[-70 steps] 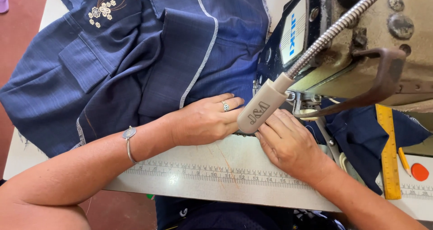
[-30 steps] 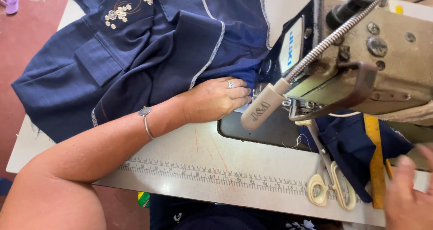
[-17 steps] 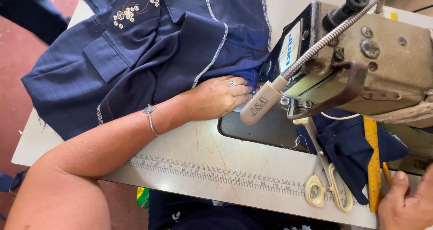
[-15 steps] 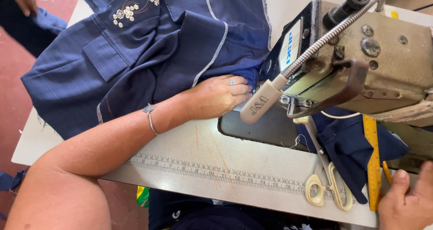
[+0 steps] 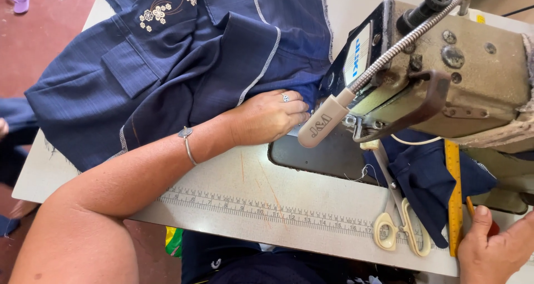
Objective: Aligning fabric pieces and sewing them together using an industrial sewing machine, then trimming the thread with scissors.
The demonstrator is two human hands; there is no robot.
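The left hand [image 5: 267, 116] lies flat on the dark blue cloth [image 5: 183, 67], palm down, with its fingers curled a little and pressing the cloth's edge, right next to the sewing machine [image 5: 445, 78]. It is not gripping anything; it just rests on the cloth. There is a ring on one finger and a thin bracelet [image 5: 187, 142] on the wrist. The blue cloth is spread over the far left part of the white table [image 5: 233, 184], with small pale flowers stitched near its top and white stitching along its seams. More of the same blue cloth hangs down on the right side of the machine. A bendy lamp arm [image 5: 389, 56] comes off the machine and ends in a grey tip just beside the left hand's fingers. The right hand [image 5: 498, 249] is at the bottom right corner, near a yellow ruler [image 5: 454, 195], with its thumb pointing up; I cannot tell if it holds anything. A pair of scissors [image 5: 397, 220] with pale yellow handles lies on the table, between the machine and the right hand. A measuring strip runs along the front edge of the table
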